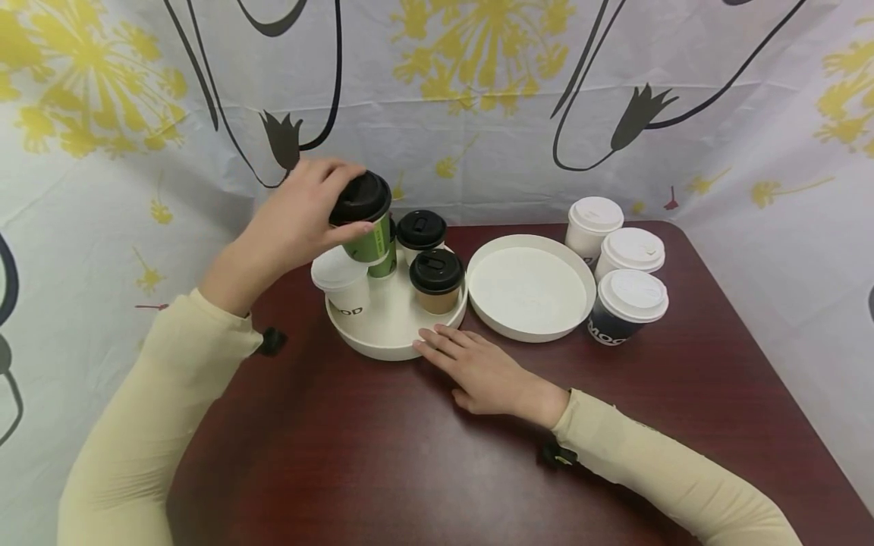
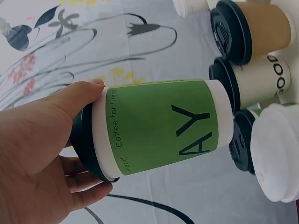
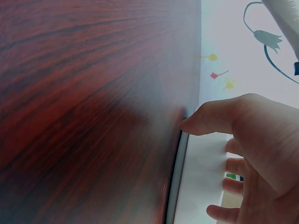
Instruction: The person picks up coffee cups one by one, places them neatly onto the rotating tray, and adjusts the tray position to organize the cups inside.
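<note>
My left hand [image 1: 307, 208] grips a green paper coffee cup [image 1: 369, 244] by its black lid, thumb on one side and fingers on the other. In the left wrist view the green cup [image 2: 163, 126] hangs above the other cups, its sleeve lettering visible. Below it, the left round white tray [image 1: 385, 326] bears a white-lidded cup [image 1: 343, 284], a brown cup [image 1: 437, 284] with a black lid, a white cup [image 1: 421, 231] with a black lid, and another green cup [image 1: 385, 262], partly hidden. At that tray's front right rim, my right hand [image 1: 485, 371] rests with fingers extended.
Right of the loaded tray stands a second round white tray [image 1: 532, 292] with bare floor. Beside it are two white cups [image 1: 587, 231] with white lids and a dark cup [image 1: 617, 318] with a white lid. A patterned curtain [image 1: 492, 152] hangs behind the dark red table [image 1: 410, 455].
</note>
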`<state>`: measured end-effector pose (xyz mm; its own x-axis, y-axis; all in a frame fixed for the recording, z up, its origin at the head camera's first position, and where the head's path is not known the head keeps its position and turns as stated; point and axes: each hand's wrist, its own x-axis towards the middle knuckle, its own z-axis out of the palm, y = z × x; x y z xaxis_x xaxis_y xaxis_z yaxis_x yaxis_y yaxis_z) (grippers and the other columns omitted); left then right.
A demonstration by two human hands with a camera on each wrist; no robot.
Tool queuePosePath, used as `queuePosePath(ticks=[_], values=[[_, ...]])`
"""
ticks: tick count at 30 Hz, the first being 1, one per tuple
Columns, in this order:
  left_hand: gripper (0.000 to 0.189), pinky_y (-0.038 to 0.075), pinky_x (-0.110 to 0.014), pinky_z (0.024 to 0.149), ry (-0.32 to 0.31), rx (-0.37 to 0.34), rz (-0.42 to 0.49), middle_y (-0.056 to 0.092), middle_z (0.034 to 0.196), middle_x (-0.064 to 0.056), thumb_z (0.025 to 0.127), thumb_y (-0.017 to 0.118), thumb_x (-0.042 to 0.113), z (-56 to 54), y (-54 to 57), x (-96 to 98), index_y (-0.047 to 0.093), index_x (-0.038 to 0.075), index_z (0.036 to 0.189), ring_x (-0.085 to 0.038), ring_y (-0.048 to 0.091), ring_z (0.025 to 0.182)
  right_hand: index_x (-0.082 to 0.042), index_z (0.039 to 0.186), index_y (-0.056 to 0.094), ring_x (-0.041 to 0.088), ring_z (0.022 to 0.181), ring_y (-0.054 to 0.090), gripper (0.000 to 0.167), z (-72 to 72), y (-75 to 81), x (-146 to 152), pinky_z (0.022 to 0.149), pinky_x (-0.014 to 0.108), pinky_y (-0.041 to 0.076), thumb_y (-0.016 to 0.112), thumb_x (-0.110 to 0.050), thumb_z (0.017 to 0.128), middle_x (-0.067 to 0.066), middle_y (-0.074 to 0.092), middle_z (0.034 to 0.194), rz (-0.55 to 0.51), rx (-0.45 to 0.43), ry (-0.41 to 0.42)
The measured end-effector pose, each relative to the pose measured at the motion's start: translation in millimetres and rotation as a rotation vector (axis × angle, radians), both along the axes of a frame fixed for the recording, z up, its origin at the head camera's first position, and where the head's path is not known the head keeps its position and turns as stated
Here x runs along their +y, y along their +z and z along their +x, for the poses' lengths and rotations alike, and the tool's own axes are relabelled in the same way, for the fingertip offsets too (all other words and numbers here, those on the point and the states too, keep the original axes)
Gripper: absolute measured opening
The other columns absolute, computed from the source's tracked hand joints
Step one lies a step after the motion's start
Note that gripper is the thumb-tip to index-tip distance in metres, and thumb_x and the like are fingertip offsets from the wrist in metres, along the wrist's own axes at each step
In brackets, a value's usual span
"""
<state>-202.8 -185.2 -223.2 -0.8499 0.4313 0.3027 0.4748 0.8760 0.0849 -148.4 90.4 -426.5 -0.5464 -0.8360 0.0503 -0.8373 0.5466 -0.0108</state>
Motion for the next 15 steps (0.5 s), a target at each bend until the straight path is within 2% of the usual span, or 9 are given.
queuePosePath(ticks=[9, 15], values=[[0.072, 0.045, -0.054, 0.105, -0.055, -0.015, -0.029, 0.050, 0.142, -0.019, 0.088, 0.072, 0.043, 16.1, -10.0, 9.4, 0.046, 0.008, 0.145, -0.041, 0.046, 0.131, -0.017, 0.158, 0.025, 0.027, 0.152, 0.028, 0.091, -0.1, -1.1, 0, 0.116, 0.047, 0.037, 0.072, -0.022, 0.081, 0.005, 0.028, 0.164, -0.009, 0.000, 0.005], [0.074, 0.044, -0.052, 0.107, -0.084, -0.031, -0.065, 0.049, 0.143, -0.018, 0.087, 0.073, 0.043, 25.6, -20.5, 13.1, 0.044, 0.008, 0.146, -0.040, 0.045, 0.132, -0.016, 0.158, 0.026, 0.027, 0.152, 0.028, 0.090, -0.5, -1.3, 0, 0.116, 0.047, 0.037, 0.073, -0.022, 0.080, 0.005, 0.029, 0.164, -0.017, 0.001, 0.008]])
